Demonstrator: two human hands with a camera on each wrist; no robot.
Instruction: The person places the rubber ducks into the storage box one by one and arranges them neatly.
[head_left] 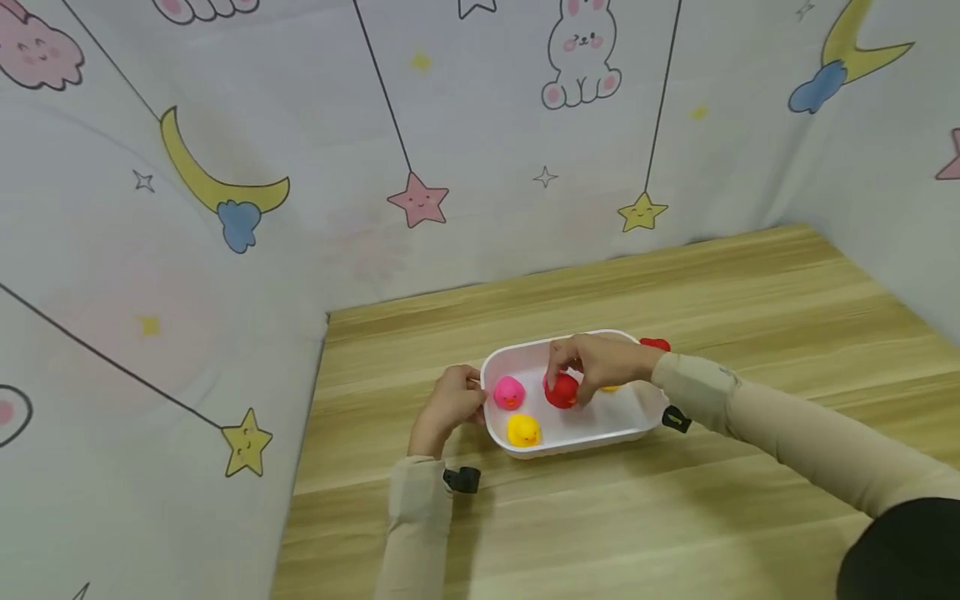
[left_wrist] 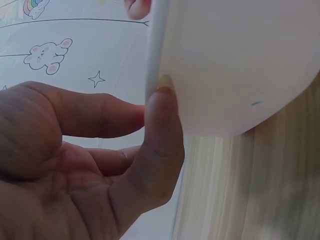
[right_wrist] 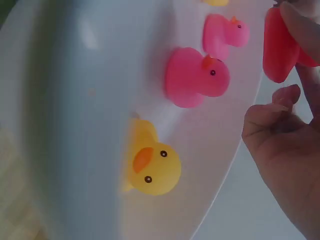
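Sleeves in beige reach in from the near edge of the wooden table (head_left: 750,283). Left hand (head_left: 448,406) pinches the tub's (head_left: 600,429) left rim between thumb and fingers. Inside the tub sit a yellow duck (head_left: 523,430) nearest and a pink duck (head_left: 508,392) just behind it. Right hand (head_left: 592,362) pinches a red duck (head_left: 562,391), low over the tub floor. Farther back hangs a cartoon-printed cloth (head_left: 465,150).

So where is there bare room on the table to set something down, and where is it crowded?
Bare wood lies in front of the white tub, between the two sleeves, and behind it toward the curtain. Crowded: the tub's left half, with the pink duck, yellow duck and the red duck held by the right hand; the left hand grips its left rim.
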